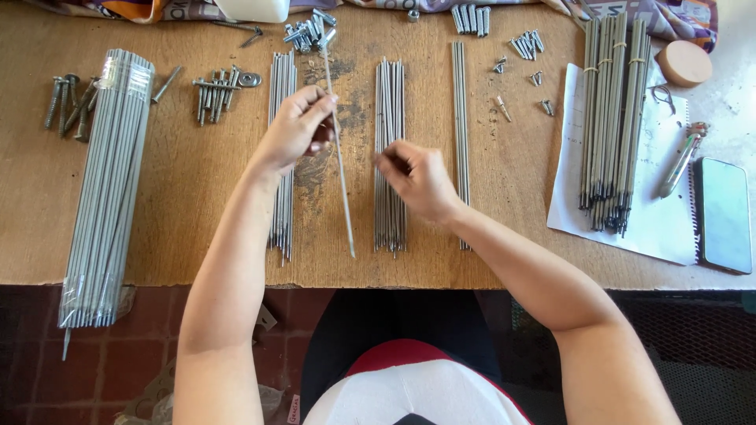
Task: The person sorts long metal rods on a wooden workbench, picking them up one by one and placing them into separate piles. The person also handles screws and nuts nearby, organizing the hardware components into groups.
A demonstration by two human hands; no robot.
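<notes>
We hold a single thin metal rod (340, 157) in our left hand (293, 130), fingers pinched on it near its upper end, so that it slants down across the wooden table (197, 236) with its lower tip free between two loose rows of rods. Our right hand (417, 179) rests on the middle row of rods (390, 157); its fingers look curled onto a rod or two there, though motion blur keeps us from telling whether they actually grip one.

We judge the rod to be light, stiff and a little springy over its length, and smooth enough to slip in a pinch. Held high as it is now, the long free end will wag; a hold nearer the middle would steady it.

Left of the held rod lies another row of rods (282, 157), and further right a narrow row (460, 142). A wrapped bundle of rods (106, 189) overhangs the near table edge at far left, and tied bundles (613, 118) sit on white paper (661, 220) at right, beside a phone (724, 214). Screws and bolts (220, 90) crowd the far side. The bare strips between the rows are the open room; the near edge lies just below the rod ends.
</notes>
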